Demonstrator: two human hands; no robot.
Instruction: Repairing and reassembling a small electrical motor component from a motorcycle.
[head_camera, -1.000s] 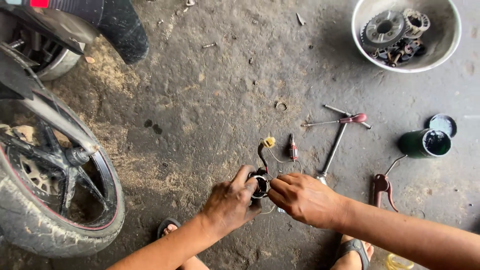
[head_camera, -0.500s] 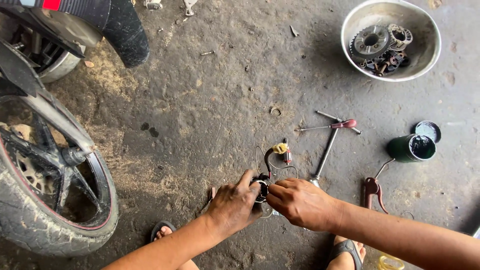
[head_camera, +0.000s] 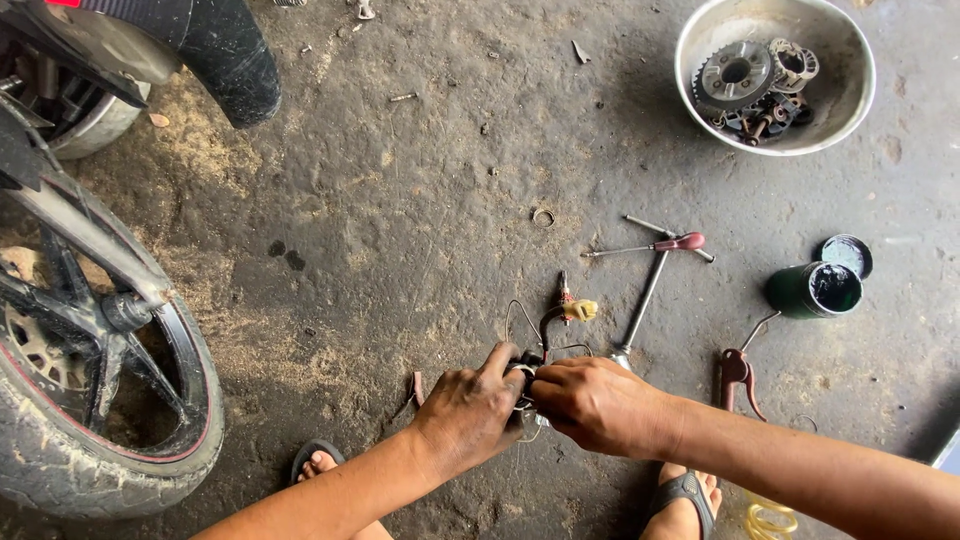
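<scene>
Containers first: I see 1 metal bowl (head_camera: 850, 95) top right on the floor, holding 1 toothed sprocket (head_camera: 735, 72), a round hub-like part (head_camera: 793, 60) beside it, plus a heap of small dark bits I can't count. 1 green can (head_camera: 815, 291) lies on its side right of centre, open mouth showing dark contents; its lid (head_camera: 847, 253) sits just beside it, touching or nearly so.

Counts: 1 T-handle wrench (head_camera: 655, 270) w/ red grip at its crossbar, shaft running down toward my hands. 1 red-handled pliers (head_camera: 737, 375) near my right forearm. 1 small ring (head_camera: 542, 217) alone on the floor, mid-frame. 1 motorbike wheel (head_camera: 90, 400) at left edge. 2 sandalled feet at bottom. 1 yellow coil spring (head_camera: 770, 520) by the right foot.

Hands: left hand (head_camera: 470, 405) and right hand (head_camera: 600, 402) meet low centre, both clenched around 1 small dark wired part (head_camera: 525, 365), held just above the floor. Left grip pinches it w/ thumb and forefinger; right grip closes on it from the other side, fingers curled. Wires loop up from it to a yellow connector (head_camera: 580, 310) resting on the floor just above the hands.
</scene>
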